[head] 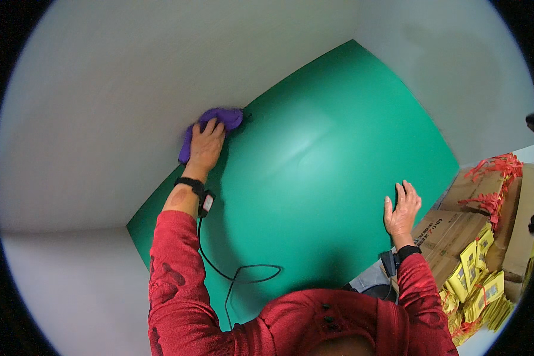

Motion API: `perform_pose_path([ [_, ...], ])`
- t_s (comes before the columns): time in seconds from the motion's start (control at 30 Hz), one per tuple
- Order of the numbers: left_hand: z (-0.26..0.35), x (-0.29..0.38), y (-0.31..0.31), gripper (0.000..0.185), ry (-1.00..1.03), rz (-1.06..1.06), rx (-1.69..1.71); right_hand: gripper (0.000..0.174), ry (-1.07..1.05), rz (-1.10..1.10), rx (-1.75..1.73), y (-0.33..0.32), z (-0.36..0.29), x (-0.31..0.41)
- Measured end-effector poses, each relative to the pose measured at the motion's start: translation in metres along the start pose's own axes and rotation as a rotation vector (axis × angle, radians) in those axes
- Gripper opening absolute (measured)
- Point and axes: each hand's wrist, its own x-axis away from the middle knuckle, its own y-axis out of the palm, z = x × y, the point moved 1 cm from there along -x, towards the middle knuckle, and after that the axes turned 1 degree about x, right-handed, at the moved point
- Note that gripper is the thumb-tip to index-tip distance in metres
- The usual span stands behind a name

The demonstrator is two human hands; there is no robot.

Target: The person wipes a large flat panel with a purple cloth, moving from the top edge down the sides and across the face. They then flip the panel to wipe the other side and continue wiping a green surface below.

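My left hand [208, 144] lies on a purple cloth [228, 116], which is bunched where the green tabletop [311, 196] meets the white wall. Its fingers press on the cloth; the thumb's position is hard to make out. Over toward the right edge of the green surface, my right hand [402, 211] has its fingers apart and holds nothing. Each wrist bears a black strap with a small device, and a black cable [249, 266] from the left one loops over the green surface.
White walls [93, 111] border the green surface at the far left and far right. At the right stand cardboard boxes [449, 236], with red ribbons [494, 169] on them and bundles of yellow packets [469, 271] below.
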Motion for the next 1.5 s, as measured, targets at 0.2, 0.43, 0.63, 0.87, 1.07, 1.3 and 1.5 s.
perform_pose_path([
  [0.2,-0.078,-0.014,-0.038,0.031,-0.051,0.172,-0.180,0.048,0.023,0.040,-0.046,0.022,-0.059,0.004],
  [0.43,-0.181,-0.101,-0.103,0.053,-0.324,0.624,-0.365,0.049,0.070,0.054,-0.065,0.054,-0.155,0.019],
  [0.63,-0.062,-0.119,-0.013,0.041,0.064,0.214,-0.304,0.049,0.068,0.033,-0.086,0.050,-0.126,0.018],
  [0.87,-0.015,-0.028,0.079,0.055,-0.260,-0.250,0.613,0.049,0.058,0.035,-0.101,0.052,-0.122,0.017],
  [1.07,-0.010,0.047,0.085,0.071,-0.583,-0.421,0.605,0.049,0.058,0.052,-0.107,0.048,-0.105,0.014],
  [1.3,0.029,0.107,0.058,0.076,-0.662,-0.423,0.572,0.050,0.068,0.068,-0.120,0.050,-0.089,0.014],
  [1.5,0.116,0.121,0.004,0.081,-0.468,-0.326,0.575,0.048,0.052,0.095,-0.098,0.048,-0.076,0.015],
])
